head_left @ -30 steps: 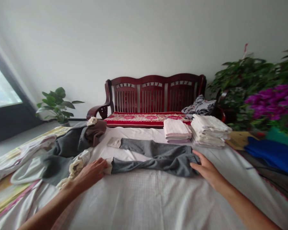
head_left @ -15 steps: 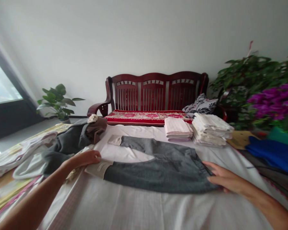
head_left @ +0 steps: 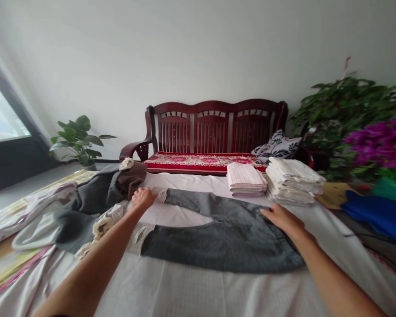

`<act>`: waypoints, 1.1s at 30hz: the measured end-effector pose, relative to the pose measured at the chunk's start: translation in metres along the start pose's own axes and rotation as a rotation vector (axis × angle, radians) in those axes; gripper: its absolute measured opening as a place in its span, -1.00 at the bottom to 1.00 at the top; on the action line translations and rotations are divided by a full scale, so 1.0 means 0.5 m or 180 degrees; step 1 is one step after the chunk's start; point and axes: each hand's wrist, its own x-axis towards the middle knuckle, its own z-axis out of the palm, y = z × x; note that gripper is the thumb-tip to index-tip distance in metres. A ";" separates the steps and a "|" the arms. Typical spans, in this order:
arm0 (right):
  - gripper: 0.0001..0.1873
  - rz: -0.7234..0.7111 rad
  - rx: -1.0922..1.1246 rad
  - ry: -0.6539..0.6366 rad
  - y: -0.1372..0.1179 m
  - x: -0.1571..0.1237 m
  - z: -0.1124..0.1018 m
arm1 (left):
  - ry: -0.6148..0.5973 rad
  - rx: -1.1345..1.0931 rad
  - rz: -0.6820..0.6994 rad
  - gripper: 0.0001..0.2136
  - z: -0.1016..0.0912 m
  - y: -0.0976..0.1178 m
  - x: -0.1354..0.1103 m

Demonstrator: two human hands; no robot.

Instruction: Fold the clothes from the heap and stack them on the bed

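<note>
A pair of grey trousers (head_left: pixel 224 240) with pale cuffs lies spread flat across the white cloth (head_left: pixel 185 290), legs pointing left and waist to the right. My left hand (head_left: pixel 144 198) has its fingers closed on the cuff of the far leg. At the far corner of the waist, my right hand (head_left: pixel 282 219) pinches the fabric, its fingertips partly hidden by the hand itself. The near leg, its cuff (head_left: pixel 138 240) beside my left forearm, rests on the cloth untouched.
Crumpled dark clothes (head_left: pixel 92 193) with cream ruffles lie at the left. Folded pink cloths (head_left: pixel 246 178) and a stack of folded white cloths (head_left: pixel 293 178) stand at the back right. Behind are a wooden bench (head_left: pixel 214 127), a potted plant (head_left: pixel 82 141) and purple flowers (head_left: pixel 379 141).
My left hand has left the near cuff and moved to the far one. My right hand has shifted from the waist's middle to its far corner. The trousers lie nearly as before.
</note>
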 end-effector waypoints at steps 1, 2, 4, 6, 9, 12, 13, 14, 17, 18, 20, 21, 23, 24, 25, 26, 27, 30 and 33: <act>-0.55 0.0110 -0.0127 -0.0063 -0.011 -0.006 0.002 | 0.0018 -0.0013 -0.0082 -0.52 0.009 0.004 0.007; -0.56 0.0211 -0.0206 -0.0111 -0.020 -0.012 0.002 | 0.0032 -0.0040 -0.0136 -0.52 0.016 0.007 0.012; -0.57 0.0277 -0.0252 -0.0067 -0.030 -0.018 0.000 | 0.0043 -0.0141 -0.0155 -0.62 0.026 0.006 0.020; -0.56 0.0249 -0.0253 0.0104 -0.031 -0.017 -0.003 | 0.0079 -0.0276 -0.0140 -0.73 0.029 -0.001 0.025; -0.56 0.0270 -0.0270 0.0331 -0.021 -0.006 -0.006 | 0.0246 -0.0431 -0.0244 -0.76 0.029 -0.018 0.029; -0.59 0.0233 -0.0345 0.0240 -0.011 -0.003 -0.006 | 0.0353 -0.0528 -0.0330 -0.75 0.028 -0.036 0.024; -0.60 0.0196 -0.0375 0.0184 -0.011 -0.007 -0.008 | 0.0372 -0.0553 -0.0336 -0.74 0.028 -0.040 0.021; -0.59 0.0160 -0.0426 0.0165 -0.012 -0.013 -0.011 | 0.0405 -0.0563 -0.0357 -0.71 0.026 -0.040 0.017; -0.60 -0.0053 -0.0818 0.0315 -0.032 -0.043 -0.024 | 0.0604 -0.0607 -0.0120 -0.57 0.017 -0.013 0.000; -0.61 -0.0206 -0.0957 0.0405 -0.045 -0.054 -0.028 | 0.0620 -0.0665 0.0104 -0.56 0.013 0.008 -0.008; -0.63 -0.0619 -0.0998 0.0510 -0.080 -0.075 -0.026 | 0.0477 -0.0853 0.0716 -0.60 0.009 0.070 -0.028; -0.62 -0.0836 -0.0869 0.0484 -0.102 -0.082 -0.021 | 0.0348 -0.0917 0.0955 -0.63 0.009 0.109 -0.042; -0.56 -0.1245 -0.0538 0.0298 -0.146 -0.092 0.001 | 0.0098 -0.1036 0.1463 -0.65 0.019 0.198 -0.078; -0.53 -0.1409 -0.0461 0.0212 -0.167 -0.094 0.015 | -0.0022 -0.1082 0.1706 -0.67 0.028 0.242 -0.099; -0.50 -0.1525 -0.0454 0.0162 -0.184 -0.094 0.031 | -0.0134 -0.1114 0.1926 -0.68 0.039 0.284 -0.121; -0.46 -0.1579 -0.0493 0.0123 -0.197 -0.094 0.046 | -0.0228 -0.1133 0.2122 -0.69 0.051 0.322 -0.144; -0.43 -0.1578 -0.0561 0.0089 -0.205 -0.093 0.060 | -0.0297 -0.1150 0.2286 -0.69 0.065 0.353 -0.165; -0.38 -0.1440 -0.0811 -0.0104 -0.199 -0.089 0.091 | -0.0377 -0.0993 0.2822 -0.61 0.104 0.400 -0.210; -0.36 -0.1326 -0.1026 -0.0189 -0.166 -0.083 0.103 | -0.0363 -0.0475 0.3280 -0.46 0.127 0.386 -0.215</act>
